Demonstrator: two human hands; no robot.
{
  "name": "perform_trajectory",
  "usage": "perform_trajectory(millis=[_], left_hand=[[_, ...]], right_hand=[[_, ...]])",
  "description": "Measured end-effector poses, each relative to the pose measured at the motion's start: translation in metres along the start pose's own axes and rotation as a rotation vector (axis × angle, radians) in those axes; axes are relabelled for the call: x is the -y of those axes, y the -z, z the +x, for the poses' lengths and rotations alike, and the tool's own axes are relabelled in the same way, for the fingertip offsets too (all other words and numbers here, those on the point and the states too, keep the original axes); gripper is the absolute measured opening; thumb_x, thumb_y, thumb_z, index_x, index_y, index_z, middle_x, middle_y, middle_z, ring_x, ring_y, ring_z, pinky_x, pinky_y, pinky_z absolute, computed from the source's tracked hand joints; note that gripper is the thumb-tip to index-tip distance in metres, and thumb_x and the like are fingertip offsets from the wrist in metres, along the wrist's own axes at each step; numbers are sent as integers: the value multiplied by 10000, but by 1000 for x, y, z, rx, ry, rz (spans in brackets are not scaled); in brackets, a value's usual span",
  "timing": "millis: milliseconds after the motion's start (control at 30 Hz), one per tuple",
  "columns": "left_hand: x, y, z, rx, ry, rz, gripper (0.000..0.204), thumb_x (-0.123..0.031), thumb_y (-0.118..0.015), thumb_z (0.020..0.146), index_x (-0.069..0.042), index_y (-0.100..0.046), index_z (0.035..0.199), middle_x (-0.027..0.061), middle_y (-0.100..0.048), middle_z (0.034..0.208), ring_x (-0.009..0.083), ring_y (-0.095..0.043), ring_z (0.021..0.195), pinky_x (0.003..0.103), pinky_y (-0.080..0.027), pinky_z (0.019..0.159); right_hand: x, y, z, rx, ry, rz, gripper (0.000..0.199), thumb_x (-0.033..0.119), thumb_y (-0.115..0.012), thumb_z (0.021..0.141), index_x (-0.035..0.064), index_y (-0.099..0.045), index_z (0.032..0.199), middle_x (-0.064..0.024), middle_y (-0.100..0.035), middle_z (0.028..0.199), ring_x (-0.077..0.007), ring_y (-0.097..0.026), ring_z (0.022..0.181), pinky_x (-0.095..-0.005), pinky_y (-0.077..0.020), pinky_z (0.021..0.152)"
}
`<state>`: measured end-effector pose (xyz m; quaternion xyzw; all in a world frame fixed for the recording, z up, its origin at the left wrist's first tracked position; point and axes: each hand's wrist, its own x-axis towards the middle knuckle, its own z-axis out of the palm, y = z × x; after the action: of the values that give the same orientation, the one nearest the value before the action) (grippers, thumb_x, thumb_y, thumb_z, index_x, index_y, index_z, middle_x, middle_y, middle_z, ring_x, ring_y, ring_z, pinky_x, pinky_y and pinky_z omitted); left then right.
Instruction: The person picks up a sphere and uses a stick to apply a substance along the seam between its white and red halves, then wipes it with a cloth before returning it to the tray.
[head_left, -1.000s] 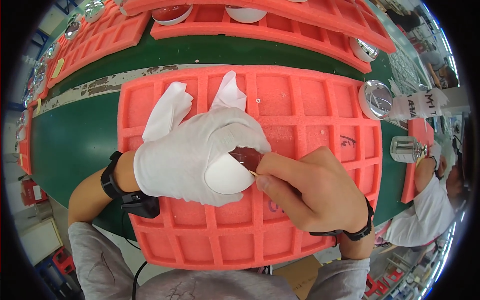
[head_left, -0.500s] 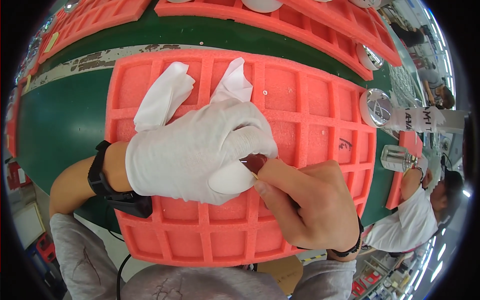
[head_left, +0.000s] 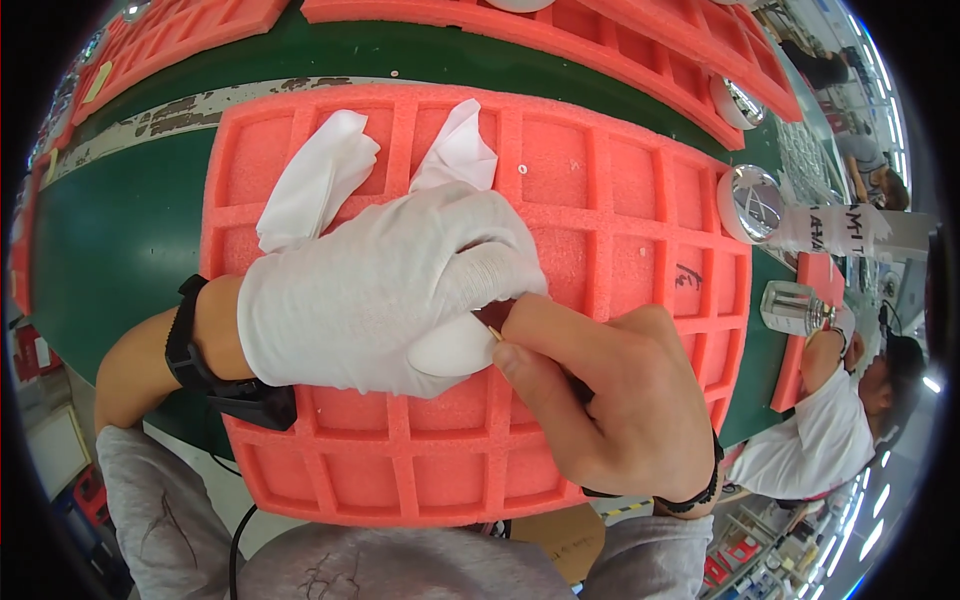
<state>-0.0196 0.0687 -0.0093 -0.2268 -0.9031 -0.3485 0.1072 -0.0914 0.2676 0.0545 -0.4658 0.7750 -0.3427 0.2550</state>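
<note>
Above the middle of a red foam tray (head_left: 594, 265), both hands work close together on one small piece. Left hand (head_left: 390, 290): white glove, fingers curled round a white shell (head_left: 450, 348), gripping it; the shell is tilted, its smooth outer side toward the near edge, and a dark red inner face shows in the gap between the glove and the other hand. Right hand (head_left: 620, 400): bare, thumb and forefinger closed in a pinch on a thin pale stick (head_left: 495, 333), the remaining fingers folded under. Stick end lies at the shell's rim; contact cannot be told.

Tray is divided into square compartments and lies on a green desk (head_left: 120, 260). Far left compartments: two crumpled white cloths (head_left: 315, 180) (head_left: 460, 148), side by side, apart. A small white ring (head_left: 522, 170) sits on a divider right of them. Just beside the tray's far right corner: a shiny silver cup (head_left: 752, 204). Nearer on that side, a clear glass jar (head_left: 790, 307) with a metal top. Farther right, a co-worker in a white shirt (head_left: 810, 440).
</note>
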Motion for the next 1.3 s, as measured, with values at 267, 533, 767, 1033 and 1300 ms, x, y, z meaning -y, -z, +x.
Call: perform_trajectory(millis=[267, 533, 767, 1033, 1300], left_hand=[[10, 2, 0, 5, -12, -133, 481, -108, -771, 664, -128, -597, 1112, 0, -635, 1032, 215, -635, 961, 379, -322, 1017], [4, 5, 4, -20, -24, -95, 456, -88, -751, 659, -135, -615, 1092, -6, -646, 991, 169, -640, 909, 380, -274, 1055], [2, 0, 2, -42, -8, -5, 416, -74, -727, 666, -136, -620, 1063, -9, -641, 969, 181, -641, 891, 386, -265, 1071], [-2, 4, 3, -8, 8, 17, 429, -99, -750, 678, -138, -613, 1082, -1, -623, 977, 200, -632, 915, 389, -271, 1074], [14, 6, 3, 58, 16, -325, 578, -92, -833, 615, -111, -591, 1139, 52, -626, 1071, 256, -621, 957, 380, -452, 913]], right_hand=[[-13, 5, 1, 41, 41, 102, 42, -1, -618, 901, 15, -649, 924, -98, -519, 587, -279, -515, 439, -347, -370, 434], [-12, 6, -4, 83, 12, 91, 40, -11, -613, 900, 12, -638, 920, -111, -530, 604, -288, -528, 453, -350, -381, 443], [-3, 5, -3, 83, -26, 28, 65, -11, -624, 898, 4, -649, 956, -121, -516, 591, -304, -509, 445, -365, -371, 438], [-2, 1, -1, 19, -31, 51, 39, -7, -619, 903, -1, -642, 934, -119, -497, 569, -295, -496, 438, -357, -353, 434], [-17, 7, -1, 111, -13, 168, 43, 4, -594, 906, -3, -636, 901, -103, -517, 568, -250, -510, 443, -339, -359, 450]])
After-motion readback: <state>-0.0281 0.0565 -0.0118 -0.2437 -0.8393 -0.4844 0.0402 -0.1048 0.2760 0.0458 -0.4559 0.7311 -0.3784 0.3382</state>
